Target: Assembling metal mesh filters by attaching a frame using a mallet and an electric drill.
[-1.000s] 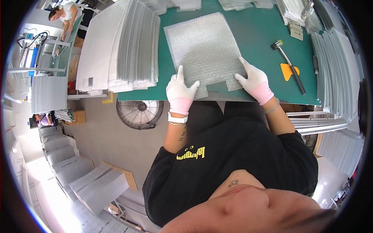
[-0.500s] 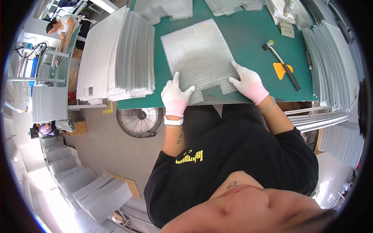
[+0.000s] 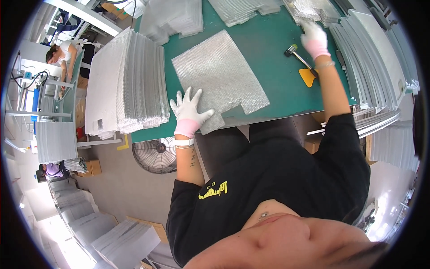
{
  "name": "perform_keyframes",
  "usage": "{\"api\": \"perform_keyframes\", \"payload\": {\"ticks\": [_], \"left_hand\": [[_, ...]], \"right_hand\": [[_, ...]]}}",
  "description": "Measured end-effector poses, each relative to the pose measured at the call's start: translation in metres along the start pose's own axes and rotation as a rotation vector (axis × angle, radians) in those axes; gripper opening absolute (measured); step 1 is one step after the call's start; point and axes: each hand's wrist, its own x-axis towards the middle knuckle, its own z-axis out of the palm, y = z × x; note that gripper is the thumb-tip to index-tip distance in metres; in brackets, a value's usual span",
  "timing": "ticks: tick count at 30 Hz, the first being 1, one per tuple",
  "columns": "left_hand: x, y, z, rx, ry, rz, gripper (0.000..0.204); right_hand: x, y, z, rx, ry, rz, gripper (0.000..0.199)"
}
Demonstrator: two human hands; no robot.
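Observation:
A silvery, finely patterned sheet [image 3: 219,71] with a cut-out in its near edge lies on the green tabletop [image 3: 273,58]. My left hand [image 3: 188,112], in a white glove with a pink cuff, rests on the sheet's near left part with fingers spread. My right hand [image 3: 315,40], gloved the same way, reaches to the far right, by a pile of clear notched sheets [image 3: 313,10]. Motion smears its fingers, so what they hold, if anything, cannot be made out. Closer to me than that hand lie a small hammer [image 3: 302,58] and a yellow scraper [image 3: 307,78].
A tall stack of similar sheets [image 3: 143,85] stands at the left of the table. More notched piles [image 3: 179,18] line the far side. White panels [image 3: 363,58] stand along the right edge. A floor fan [image 3: 156,154] is below the near left edge; a co-worker [image 3: 65,56] bends over another bench.
My right hand has left the sheet and moved far right, over where a small metal plate lay. My left hand remains on the sheet, its fingers now spread wider. The whole view has shifted slightly.

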Motion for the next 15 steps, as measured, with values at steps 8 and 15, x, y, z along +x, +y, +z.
{"api": "perform_keyframes", "payload": {"ticks": [8,15], "left_hand": [[-0.076,0.053,0.001,-0.061,0.581,-0.059,0.082],[-0.145,0.066,0.036,-1.2,-0.005,0.085,0.019]], "right_hand": [[0.013,0.06,0.045,-0.305,-0.436,-0.117,0.038],[0.004,0.089,0.034,0.149,-0.265,0.121,0.045]]}}
